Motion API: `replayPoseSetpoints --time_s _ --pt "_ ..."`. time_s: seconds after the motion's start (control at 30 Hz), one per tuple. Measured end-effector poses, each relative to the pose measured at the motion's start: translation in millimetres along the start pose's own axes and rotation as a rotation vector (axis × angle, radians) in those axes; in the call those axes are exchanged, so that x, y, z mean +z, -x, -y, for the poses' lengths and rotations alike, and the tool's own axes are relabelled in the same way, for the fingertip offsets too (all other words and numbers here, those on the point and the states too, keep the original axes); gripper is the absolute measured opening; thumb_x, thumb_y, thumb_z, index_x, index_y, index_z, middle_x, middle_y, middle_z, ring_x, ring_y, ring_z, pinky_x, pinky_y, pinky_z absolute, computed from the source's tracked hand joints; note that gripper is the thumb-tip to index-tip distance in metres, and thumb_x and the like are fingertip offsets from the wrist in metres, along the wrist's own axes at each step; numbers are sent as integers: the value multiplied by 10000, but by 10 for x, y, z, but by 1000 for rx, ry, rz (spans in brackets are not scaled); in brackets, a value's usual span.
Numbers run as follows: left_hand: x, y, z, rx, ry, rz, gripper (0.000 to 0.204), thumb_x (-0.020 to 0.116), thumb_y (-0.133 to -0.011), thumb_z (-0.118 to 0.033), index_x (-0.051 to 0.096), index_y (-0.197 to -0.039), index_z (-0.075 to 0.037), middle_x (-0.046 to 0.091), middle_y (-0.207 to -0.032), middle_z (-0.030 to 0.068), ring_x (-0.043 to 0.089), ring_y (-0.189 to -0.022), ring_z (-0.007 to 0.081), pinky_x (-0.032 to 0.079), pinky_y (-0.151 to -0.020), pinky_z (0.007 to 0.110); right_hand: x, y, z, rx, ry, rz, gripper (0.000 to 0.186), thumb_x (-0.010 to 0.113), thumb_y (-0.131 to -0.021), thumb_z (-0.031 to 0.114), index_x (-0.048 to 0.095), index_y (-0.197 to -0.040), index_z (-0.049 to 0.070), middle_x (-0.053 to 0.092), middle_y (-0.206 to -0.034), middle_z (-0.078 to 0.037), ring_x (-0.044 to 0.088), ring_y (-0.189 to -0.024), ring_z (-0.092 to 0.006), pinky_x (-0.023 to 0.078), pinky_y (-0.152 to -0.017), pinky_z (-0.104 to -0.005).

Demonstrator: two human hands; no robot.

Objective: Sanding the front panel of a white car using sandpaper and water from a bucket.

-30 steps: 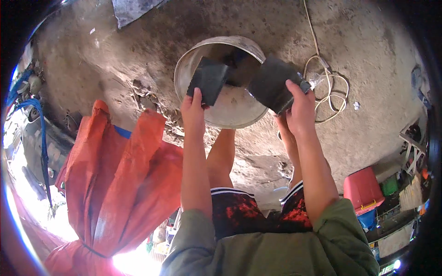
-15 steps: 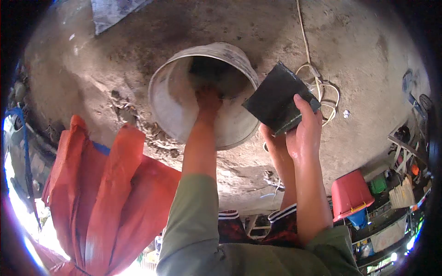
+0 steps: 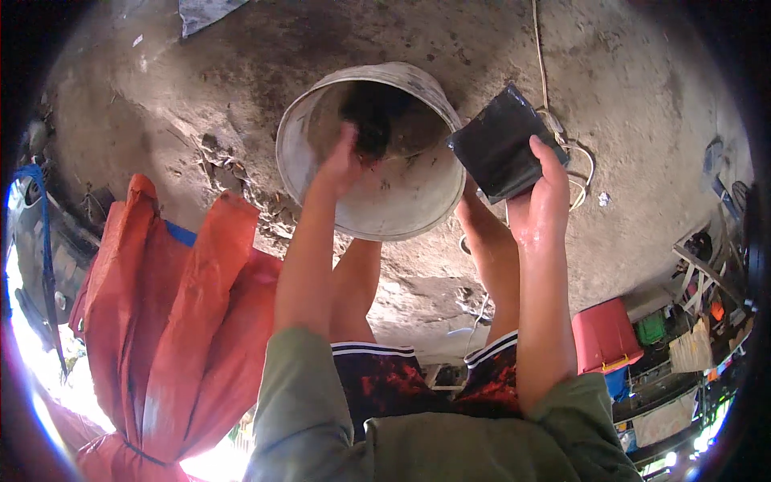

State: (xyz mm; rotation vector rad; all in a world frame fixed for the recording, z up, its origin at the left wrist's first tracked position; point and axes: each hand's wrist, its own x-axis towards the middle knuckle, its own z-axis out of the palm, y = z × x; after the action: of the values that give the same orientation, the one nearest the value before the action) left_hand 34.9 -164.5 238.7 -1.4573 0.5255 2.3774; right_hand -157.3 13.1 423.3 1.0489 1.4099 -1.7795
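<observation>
A whitish, stained bucket (image 3: 401, 205) lies tilted with its mouth toward me. Inside its mouth is my left hand (image 3: 345, 159), seen from the side, its fingers partly hidden and blurred. A dark clump (image 3: 371, 128) lies right against those fingers, and they look closed on it; what it is I cannot make out. To the right of the bucket, my right hand (image 3: 538, 197) grips a flat, square black plastic bag (image 3: 502, 149) by its lower corner. The thumb lies over the front of the bag. That hand and wrist look wet.
A large orange-red tarp (image 3: 173, 321) hangs in folds at the left. Pale cord (image 3: 590, 173) lies coiled on the earthen ground behind the black bag. At the lower right are a red tub (image 3: 606, 333) and cluttered shelves. My bare legs flank the bucket's near side.
My left hand has drawn back from deep in the bucket toward its mouth, with the dark clump beside its fingers. The black bag, still in my right hand, has moved slightly up and right.
</observation>
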Motion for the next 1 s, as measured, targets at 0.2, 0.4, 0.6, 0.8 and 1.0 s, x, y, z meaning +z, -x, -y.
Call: replayPoseSetpoints --time_s 0.2,0.4,0.6,0.8,1.0 --pt "-607 -866 974 211 -735 -45 290 530 -861 -232 599 -1087 -64 624 -1009 70 590 -898 210 488 -780 365 159 29 -58 28 2 34 360 613 -872 189 556 -1178 6 627 -1134 -99 601 -1046 -236 466 -923 -393" --pt "334 -1556 1455 1224 -1537 -594 424 581 -821 -245 589 -1225 -115 581 -1199 201 567 -1039 368 405 -953 493 100 77 -11 -230 243 -87 316 617 -883 145 551 -1143 -21 567 -1163 -140 604 -1008 -233 503 -864 -374" --pt "-76 -1301 997 1125 -1770 -580 431 578 -814 -267 593 -1222 -130 588 -1179 197 577 -1031 342 414 -927 510 64 11 122 -228 261 -85 324 625 -859 130 567 -1142 -16 611 -1115 -113 590 -1039 -237 473 -894 -370" --pt "-347 -1465 610 887 -2087 -436 387 548 -817 -272 616 -1177 -148 605 -1130 176 589 -1014 306 433 -863 521 166 31 40 -170 190 -153 313 626 -862 120 568 -1143 -3 621 -1101 -99 601 -1007 -212 479 -877 -364" --pt "-325 -1681 1005 569 -2204 -571 300 526 -821 -239 658 -1063 -121 636 -1076 150 585 -1011 336 427 -877 525 149 115 14 -333 646 -40 303 603 -876 112 561 -1153 -6 623 -1099 -107 617 -1001 -228 500 -878 -364"
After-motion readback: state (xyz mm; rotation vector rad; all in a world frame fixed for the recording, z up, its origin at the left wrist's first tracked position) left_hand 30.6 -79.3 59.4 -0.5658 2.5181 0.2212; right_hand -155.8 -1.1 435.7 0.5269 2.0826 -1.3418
